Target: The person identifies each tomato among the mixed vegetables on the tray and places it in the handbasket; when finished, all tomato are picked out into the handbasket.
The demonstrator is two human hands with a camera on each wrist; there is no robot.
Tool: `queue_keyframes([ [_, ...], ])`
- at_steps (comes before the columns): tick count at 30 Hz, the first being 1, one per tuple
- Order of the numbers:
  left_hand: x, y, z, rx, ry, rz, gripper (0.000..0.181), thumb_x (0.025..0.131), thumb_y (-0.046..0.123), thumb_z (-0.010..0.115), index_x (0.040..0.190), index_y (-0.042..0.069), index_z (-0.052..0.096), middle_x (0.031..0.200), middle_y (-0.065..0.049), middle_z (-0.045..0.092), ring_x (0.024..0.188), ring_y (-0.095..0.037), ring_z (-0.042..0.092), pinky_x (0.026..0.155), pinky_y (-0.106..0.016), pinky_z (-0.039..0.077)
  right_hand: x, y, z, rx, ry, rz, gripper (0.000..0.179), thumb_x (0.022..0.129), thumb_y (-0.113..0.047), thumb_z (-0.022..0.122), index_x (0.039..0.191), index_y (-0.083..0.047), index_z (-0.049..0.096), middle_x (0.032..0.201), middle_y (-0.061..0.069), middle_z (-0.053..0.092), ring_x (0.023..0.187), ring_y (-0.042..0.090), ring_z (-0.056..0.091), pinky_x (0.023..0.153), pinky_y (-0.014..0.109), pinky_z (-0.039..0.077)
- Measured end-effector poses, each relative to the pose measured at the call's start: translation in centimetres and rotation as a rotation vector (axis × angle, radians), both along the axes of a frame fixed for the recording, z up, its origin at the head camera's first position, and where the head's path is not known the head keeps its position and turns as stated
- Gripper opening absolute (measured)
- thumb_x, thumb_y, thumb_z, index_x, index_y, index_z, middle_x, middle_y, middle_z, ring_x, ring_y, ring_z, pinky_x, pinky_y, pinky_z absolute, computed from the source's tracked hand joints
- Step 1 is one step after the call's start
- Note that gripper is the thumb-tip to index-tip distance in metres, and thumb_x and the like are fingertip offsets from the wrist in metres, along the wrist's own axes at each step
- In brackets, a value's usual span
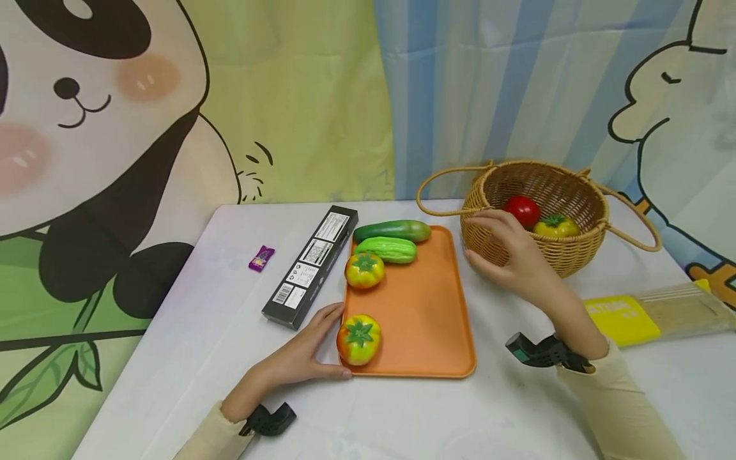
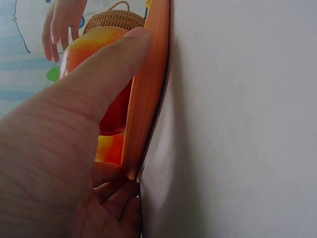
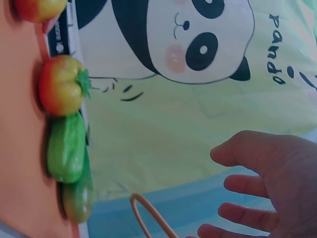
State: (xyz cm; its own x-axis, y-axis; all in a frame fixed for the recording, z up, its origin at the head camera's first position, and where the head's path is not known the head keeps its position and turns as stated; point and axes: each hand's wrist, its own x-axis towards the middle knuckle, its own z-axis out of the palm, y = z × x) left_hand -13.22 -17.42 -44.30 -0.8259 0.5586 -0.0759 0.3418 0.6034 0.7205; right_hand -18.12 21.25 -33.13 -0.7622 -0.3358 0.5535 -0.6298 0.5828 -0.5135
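Observation:
An orange tray [image 1: 425, 300] lies on the table. Its near-left corner is held by my left hand [image 1: 301, 351], thumb at the near rim and fingers along the left side. The left wrist view shows that thumb [image 2: 116, 64] against the rim. Beside the hand, a yellow-red toy tomato [image 1: 359, 340] sits on the tray. Farther back are a second tomato [image 1: 365, 271], a light green ridged cucumber [image 1: 386, 250] and a dark green cucumber [image 1: 393, 230]. My right hand [image 1: 514, 259], fingers spread and holding nothing, is before the left side of a wicker basket [image 1: 566, 255].
The basket contains a shiny red fruit [image 1: 522, 211] and a yellow tomato [image 1: 556, 226]; its handles stick out sideways. Left of the tray lie a black box [image 1: 310, 265] and a small purple packet [image 1: 261, 258]. A yellow-and-clear package [image 1: 655, 313] lies at right. A printed curtain [image 1: 310, 96] hangs behind.

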Motion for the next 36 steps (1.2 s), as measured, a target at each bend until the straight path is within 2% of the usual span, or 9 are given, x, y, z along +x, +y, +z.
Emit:
queue_keyframes([
  [2, 0.0, 0.0, 0.0, 0.003, 0.005, -0.001, 0.116, 0.070, 0.060, 0.080, 0.157, 0.015, 0.019, 0.161, 0.001, 0.016, 0.145, -0.023, 0.024, 0.115, -0.049, 0.028, 0.1, -0.5, -0.4, 0.016, 0.001, 0.026, 0.047, 0.080, 0.004, 0.074, 0.125, 0.002, 0.059, 0.130, 0.019, 0.050, 0.120, 0.031, 0.048, 0.092, 0.017, 0.043],
  [5, 0.0, 0.0, 0.0, 0.005, 0.010, -0.002, 0.115, 0.070, 0.059, 0.080, 0.157, 0.015, 0.019, 0.161, 0.000, 0.017, 0.145, -0.024, 0.024, 0.115, -0.049, 0.028, 0.2, -1.4, -0.8, 0.030, 0.001, 0.069, 0.046, 0.080, 0.004, 0.074, 0.124, 0.001, 0.059, 0.130, 0.019, 0.051, 0.119, 0.031, 0.049, 0.092, 0.019, 0.043],
  [8, 0.0, 0.0, 0.0, 0.003, 0.008, -0.004, 0.115, 0.070, 0.058, 0.081, 0.157, 0.014, 0.019, 0.161, -0.001, 0.017, 0.145, -0.024, 0.024, 0.115, -0.049, 0.028, 0.4, -2.3, -1.4, 0.036, -0.003, 0.113, 0.045, 0.081, 0.003, 0.074, 0.124, 0.000, 0.060, 0.130, 0.018, 0.050, 0.117, 0.030, 0.050, 0.090, 0.025, 0.049],
  [12, 0.1, 0.0, 0.0, -0.002, 0.004, -0.006, 0.115, 0.071, 0.058, 0.081, 0.157, 0.015, 0.019, 0.161, 0.000, 0.017, 0.145, -0.024, 0.024, 0.115, -0.049, 0.028, 0.7, -3.3, -2.0, 0.043, -0.024, 0.162, 0.046, 0.081, 0.001, 0.074, 0.124, -0.001, 0.059, 0.131, 0.017, 0.050, 0.116, 0.029, 0.051, 0.083, 0.044, 0.054],
  [17, 0.1, 0.0, 0.0, -0.006, 0.004, -0.007, 0.115, 0.071, 0.059, 0.080, 0.157, 0.015, 0.018, 0.161, 0.000, 0.016, 0.145, -0.025, 0.024, 0.115, -0.049, 0.028, 1.4, -4.7, -2.5, 0.058, -0.061, 0.217, 0.046, 0.083, -0.004, 0.074, 0.126, -0.004, 0.058, 0.131, 0.014, 0.051, 0.109, 0.025, 0.055, 0.083, 0.042, 0.054],
  [22, 0.1, 0.0, 0.0, -0.004, 0.001, -0.004, 0.115, 0.071, 0.058, 0.080, 0.157, 0.015, 0.018, 0.161, 0.000, 0.016, 0.145, -0.024, 0.024, 0.115, -0.049, 0.028, 2.2, -6.1, -3.0, 0.083, -0.160, 0.273, 0.045, 0.087, -0.013, 0.072, 0.129, -0.007, 0.056, 0.133, 0.010, 0.050, 0.108, 0.021, 0.055, 0.087, 0.036, 0.052],
  [28, 0.0, 0.0, 0.1, -0.005, 0.000, -0.001, 0.115, 0.071, 0.057, 0.081, 0.157, 0.016, 0.018, 0.161, 0.001, 0.016, 0.145, -0.023, 0.024, 0.115, -0.048, 0.028, 2.8, -7.6, -4.3, 0.059, -0.229, 0.350, 0.046, 0.089, -0.013, 0.071, 0.131, -0.007, 0.053, 0.133, 0.009, 0.050, 0.112, 0.020, 0.053, 0.087, 0.039, 0.054],
  [31, 0.1, 0.1, 0.1, -0.005, 0.002, -0.004, 0.115, 0.071, 0.057, 0.081, 0.157, 0.015, 0.018, 0.161, 0.000, 0.016, 0.145, -0.024, 0.025, 0.115, -0.048, 0.028, 3.2, -8.2, -4.9, 0.048, -0.260, 0.391, 0.050, 0.088, -0.014, 0.072, 0.134, -0.008, 0.051, 0.133, 0.009, 0.050, 0.116, 0.025, 0.053, 0.087, 0.041, 0.055],
  [36, 0.1, 0.1, 0.0, -0.006, 0.007, -0.007, 0.114, 0.071, 0.057, 0.081, 0.157, 0.015, 0.018, 0.161, -0.001, 0.017, 0.145, -0.026, 0.025, 0.115, -0.049, 0.029, 3.9, -9.4, -5.9, 0.063, -0.361, 0.434, 0.063, 0.088, -0.028, 0.074, 0.141, -0.009, 0.045, 0.141, 0.007, 0.046, 0.125, 0.028, 0.048, 0.096, 0.046, 0.050],
])
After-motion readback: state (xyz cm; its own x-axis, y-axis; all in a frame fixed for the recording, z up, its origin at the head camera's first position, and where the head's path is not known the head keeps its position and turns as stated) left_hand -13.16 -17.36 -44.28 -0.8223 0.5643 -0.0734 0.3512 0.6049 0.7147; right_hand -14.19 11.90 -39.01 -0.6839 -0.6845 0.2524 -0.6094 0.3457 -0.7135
